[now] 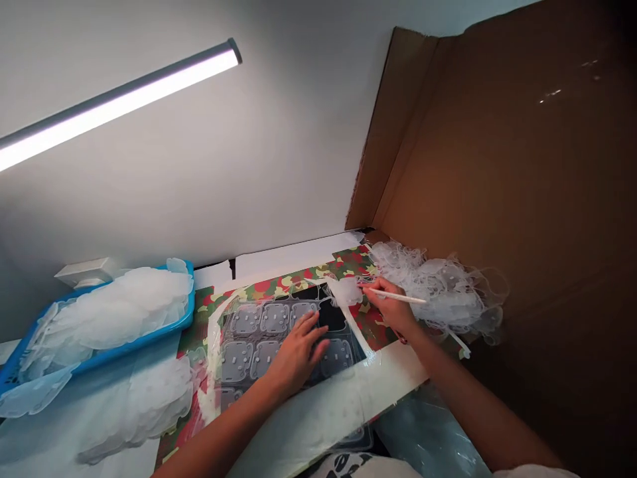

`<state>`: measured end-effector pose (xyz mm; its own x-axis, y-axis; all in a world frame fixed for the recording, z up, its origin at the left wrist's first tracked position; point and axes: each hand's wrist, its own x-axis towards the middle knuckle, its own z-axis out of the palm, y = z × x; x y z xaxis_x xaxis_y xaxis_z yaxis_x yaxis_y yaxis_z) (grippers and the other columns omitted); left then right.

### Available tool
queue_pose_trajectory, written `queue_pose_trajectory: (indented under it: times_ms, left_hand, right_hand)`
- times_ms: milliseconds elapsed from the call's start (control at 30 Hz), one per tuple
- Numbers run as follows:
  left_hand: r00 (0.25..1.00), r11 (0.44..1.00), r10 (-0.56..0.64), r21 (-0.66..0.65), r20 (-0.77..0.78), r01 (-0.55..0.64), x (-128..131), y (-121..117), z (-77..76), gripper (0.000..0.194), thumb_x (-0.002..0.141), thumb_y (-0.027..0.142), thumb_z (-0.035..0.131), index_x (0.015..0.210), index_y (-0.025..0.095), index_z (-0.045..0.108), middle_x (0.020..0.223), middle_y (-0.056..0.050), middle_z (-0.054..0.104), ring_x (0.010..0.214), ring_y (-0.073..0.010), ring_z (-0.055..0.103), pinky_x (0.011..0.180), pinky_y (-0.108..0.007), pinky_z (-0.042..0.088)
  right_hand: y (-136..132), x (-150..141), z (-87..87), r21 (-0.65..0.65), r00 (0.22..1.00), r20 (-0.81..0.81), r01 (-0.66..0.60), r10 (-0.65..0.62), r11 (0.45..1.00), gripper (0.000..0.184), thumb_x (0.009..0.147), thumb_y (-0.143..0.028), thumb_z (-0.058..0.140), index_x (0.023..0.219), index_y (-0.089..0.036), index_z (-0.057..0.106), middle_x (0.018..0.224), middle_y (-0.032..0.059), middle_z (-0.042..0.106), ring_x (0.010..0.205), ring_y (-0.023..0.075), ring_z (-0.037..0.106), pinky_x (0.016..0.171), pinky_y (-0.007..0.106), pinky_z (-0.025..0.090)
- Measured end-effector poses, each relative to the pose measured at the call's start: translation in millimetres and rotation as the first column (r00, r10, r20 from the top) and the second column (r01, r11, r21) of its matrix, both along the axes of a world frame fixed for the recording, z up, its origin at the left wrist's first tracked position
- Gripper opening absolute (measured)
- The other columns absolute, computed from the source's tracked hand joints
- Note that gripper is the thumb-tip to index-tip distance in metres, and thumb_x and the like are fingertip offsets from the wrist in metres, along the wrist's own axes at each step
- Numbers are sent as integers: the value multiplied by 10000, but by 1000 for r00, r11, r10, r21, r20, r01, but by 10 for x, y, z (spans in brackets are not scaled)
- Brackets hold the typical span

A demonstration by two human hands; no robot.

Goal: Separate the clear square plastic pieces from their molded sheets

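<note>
My left hand point(300, 352) lies with fingers spread on a sheet of clear, rounded-square moulded pieces point(245, 318), several of them in rows on a dark backing. One spot near its upper right corner shows bare black. Beyond that corner, my right hand point(392, 309) is closed around a thin white pen-like stick point(407, 297), which points back toward the right. At its fingertips is a translucent flat piece point(347, 290); I cannot tell whether the fingers pinch it or only touch it. A tangled heap of clear trimmings point(438, 285) lies just right of this hand.
A blue basket point(188, 313) at the left is heaped with translucent pieces point(124, 309). More pieces point(144, 398) are stacked in front of it. Camouflage-patterned cloth point(368, 325) covers the work surface. A tall cardboard panel point(497, 166) closes off the right; a tube lamp point(149, 89) hangs above.
</note>
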<state>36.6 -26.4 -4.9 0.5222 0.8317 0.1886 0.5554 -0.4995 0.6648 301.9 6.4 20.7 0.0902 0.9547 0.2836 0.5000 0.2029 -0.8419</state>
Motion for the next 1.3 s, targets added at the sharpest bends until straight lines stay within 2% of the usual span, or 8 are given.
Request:
queue_pose_trajectory:
  times_ms: [133, 200, 333, 500, 700, 833, 1100, 1300]
  left_hand:
    - [895, 788, 257, -616, 365, 25, 259, 417, 128, 653, 866, 674, 405, 932, 104, 719, 866, -155, 730, 789, -251, 693, 749, -379, 546]
    - [856, 689, 309, -718, 414, 98, 341, 578, 126, 593, 751, 675, 581, 846, 102, 702, 759, -117, 715, 677, -212, 671, 667, -322, 531]
    - [858, 753, 291, -655, 424, 68, 362, 655, 0, 397, 616, 495, 753, 743, 133, 652, 679, -37, 671, 595, -148, 601, 572, -234, 446]
    - [886, 859, 235, -512, 400, 4, 325, 574, -96, 203, 694, 337, 658, 779, 153, 647, 699, -11, 658, 633, -143, 580, 576, -209, 395]
    - [912, 935, 228, -337, 341, -108, 325, 462, 36, 145, 777, 297, 596, 701, 181, 641, 637, -4, 621, 625, -154, 550, 599, -227, 370]
    - [887, 971, 223, -172, 404, -166, 221, 257, 194, 177, 838, 317, 580, 723, 192, 632, 821, -43, 681, 797, -178, 590, 723, -246, 400]
    - [631, 792, 404, -598, 662, 120, -103, -36, 387, 264, 823, 404, 681, 883, 185, 546, 878, -50, 692, 751, -161, 628, 678, -247, 470]
    - [631, 782, 427, -615, 648, 103, -138, -174, 459, 277, 798, 399, 718, 873, 165, 590, 819, -26, 660, 674, -112, 566, 596, -188, 419]
  right_hand:
    - [-207, -262, 113, -159, 920, -159, -382, 358, 910, 201, 813, -363, 640, 706, -202, 583, 1007, 62, 733, 908, 224, 670, 803, 336, 479]
    - [-180, -340, 129, -189, 878, -281, -446, 387, 875, 214, 784, -360, 667, 687, -196, 570, 1031, 68, 725, 922, 224, 660, 814, 342, 471]
    - [65, -329, 65, -194, 846, -484, -352, 223, 915, 271, 736, -372, 689, 636, -185, 520, 1015, 56, 710, 954, 196, 612, 858, 316, 418]
    - [252, -313, -26, -324, 807, -536, -469, 249, 822, 344, 688, -435, 710, 648, -181, 481, 785, 12, 657, 690, 129, 518, 609, 240, 340]
    - [340, -356, -86, -290, 921, -271, -354, 279, 889, 339, 732, -424, 643, 627, -200, 410, 568, -68, 408, 557, 101, 350, 536, 235, 232]
    - [441, -300, -163, -181, 979, -35, -206, 203, 962, 274, 766, -374, 584, 624, -205, 421, 623, -34, 482, 620, 130, 415, 584, 250, 293]
    - [172, -179, -51, -97, 909, -380, -224, 172, 970, 288, 878, -497, 525, 831, -213, 540, 675, -17, 605, 609, 138, 533, 617, 263, 429]
    - [-388, -627, 208, -176, 810, -465, -481, 358, 859, 480, 941, -585, 410, 1073, -169, 610, 824, 79, 706, 663, 164, 645, 607, 271, 483]
